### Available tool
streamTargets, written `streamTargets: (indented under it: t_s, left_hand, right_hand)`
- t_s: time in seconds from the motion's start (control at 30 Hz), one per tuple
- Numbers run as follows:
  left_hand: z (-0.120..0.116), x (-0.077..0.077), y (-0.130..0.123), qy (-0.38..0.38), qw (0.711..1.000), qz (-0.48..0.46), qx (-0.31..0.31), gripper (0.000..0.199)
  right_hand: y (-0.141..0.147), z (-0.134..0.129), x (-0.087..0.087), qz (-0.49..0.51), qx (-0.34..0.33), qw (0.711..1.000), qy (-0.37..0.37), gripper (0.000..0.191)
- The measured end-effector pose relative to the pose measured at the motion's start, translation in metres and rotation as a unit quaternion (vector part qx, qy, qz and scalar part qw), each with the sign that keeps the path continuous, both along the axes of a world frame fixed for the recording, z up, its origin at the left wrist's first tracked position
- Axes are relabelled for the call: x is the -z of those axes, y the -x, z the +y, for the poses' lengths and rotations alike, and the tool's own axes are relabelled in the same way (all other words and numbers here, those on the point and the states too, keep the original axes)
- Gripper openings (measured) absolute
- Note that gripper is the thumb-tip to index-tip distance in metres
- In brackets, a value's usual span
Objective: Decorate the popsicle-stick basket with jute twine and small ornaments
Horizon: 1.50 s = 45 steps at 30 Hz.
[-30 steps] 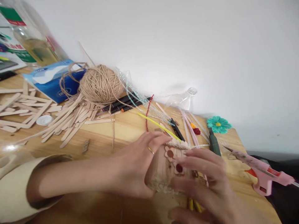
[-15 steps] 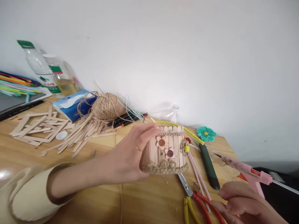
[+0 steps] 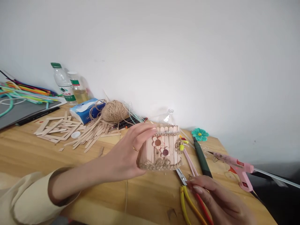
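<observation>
Head view: left hand [image 3: 124,153] clasps craft-stick piece [image 3: 150,151], fingers wide; right hand [image 3: 219,197] half-curled near scissors [image 3: 181,175], grasp unclear.

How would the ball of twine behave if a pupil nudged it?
The ball of twine would probably roll, being rounded. It may give slightly when squeezed, since it is wound strands. Its loose loops could drag on the blue tissue pack they overlap.

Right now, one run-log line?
left hand: gripping stick-covered holder | right hand: at red-handled tool, grip unclear | glue gun: right of teal flower | twine ball: beside blue tissue pack
</observation>
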<state>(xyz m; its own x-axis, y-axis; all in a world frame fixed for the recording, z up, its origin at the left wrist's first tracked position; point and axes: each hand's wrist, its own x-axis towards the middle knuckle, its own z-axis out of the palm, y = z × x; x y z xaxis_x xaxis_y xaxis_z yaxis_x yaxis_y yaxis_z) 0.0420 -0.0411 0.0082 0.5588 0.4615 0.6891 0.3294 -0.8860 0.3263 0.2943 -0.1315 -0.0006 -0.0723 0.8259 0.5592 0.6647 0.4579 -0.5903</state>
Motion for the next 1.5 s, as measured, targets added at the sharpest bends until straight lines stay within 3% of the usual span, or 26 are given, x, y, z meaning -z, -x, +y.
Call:
streamTargets:
  t_s: [0.27,0.4,0.53,0.8,1.0,1.27,1.4,1.5]
  left_hand:
    - [-0.028,0.003,0.005,-0.089,0.996,0.004,-0.018,0.088]
    - [-0.040,-0.002,0.006,-0.114,0.993,-0.001,-0.025,0.086]
    - [-0.051,-0.007,0.009,-0.116,0.992,-0.030,-0.030,0.085]
    - [-0.064,0.004,0.018,0.018,0.996,-0.067,-0.048,0.091]
    - [-0.063,0.014,0.021,0.028,0.994,-0.093,-0.050,0.090]
    - [-0.060,0.017,0.028,0.005,0.996,-0.052,-0.076,0.089]
    - [-0.056,0.020,0.027,-0.015,0.996,-0.037,-0.076,0.088]
    - [-0.050,0.024,0.025,-0.011,0.998,-0.026,-0.063,0.092]
  right_hand:
    - [0.049,-0.014,-0.006,-0.095,-0.020,0.981,-0.168,0.023]
    - [0.069,-0.017,-0.007,-0.088,-0.016,0.976,-0.200,0.022]
    - [0.070,-0.023,-0.009,-0.033,-0.037,0.984,-0.173,0.023]
    - [0.056,-0.030,0.002,0.142,0.009,0.976,-0.166,0.012]
    - [0.055,-0.038,0.013,0.141,-0.033,0.979,-0.141,0.021]
    - [0.053,-0.033,0.029,0.144,0.015,0.984,-0.103,0.009]
    - [0.056,-0.019,0.031,0.144,0.017,0.988,-0.058,0.026]
    - [0.055,-0.002,0.028,0.167,-0.018,0.985,0.025,0.044]
